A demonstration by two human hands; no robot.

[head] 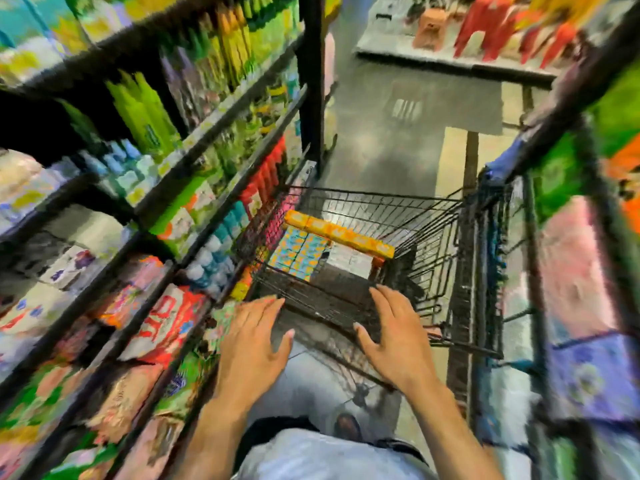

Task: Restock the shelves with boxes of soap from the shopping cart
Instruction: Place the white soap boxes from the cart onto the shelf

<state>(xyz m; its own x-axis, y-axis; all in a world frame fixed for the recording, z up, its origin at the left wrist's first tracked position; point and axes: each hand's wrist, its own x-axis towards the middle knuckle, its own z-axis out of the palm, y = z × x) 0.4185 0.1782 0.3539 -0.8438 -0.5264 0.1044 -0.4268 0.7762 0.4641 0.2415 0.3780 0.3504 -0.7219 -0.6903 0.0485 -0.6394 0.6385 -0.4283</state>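
A black wire shopping cart (426, 216) stands in the aisle ahead of me. Inside it lie a long orange-yellow pack of soap boxes (341, 233), a blue-and-orange patterned pack (298, 251) and a white box (349, 259). My left hand (251, 344) hovers over the cart's near left corner, fingers spread, holding nothing. My right hand (391, 336) is spread above the cart's near rim, also holding nothing. The dark shelves (194, 168) on the left hold bottles, soap boxes and packets. The picture is blurred.
A second rack (575, 237) with colourful packets stands close on the right. The grey floor (391, 133) runs ahead to a low shelf of red and orange goods (485, 29) at the back. My shoe (348, 426) shows below the cart.
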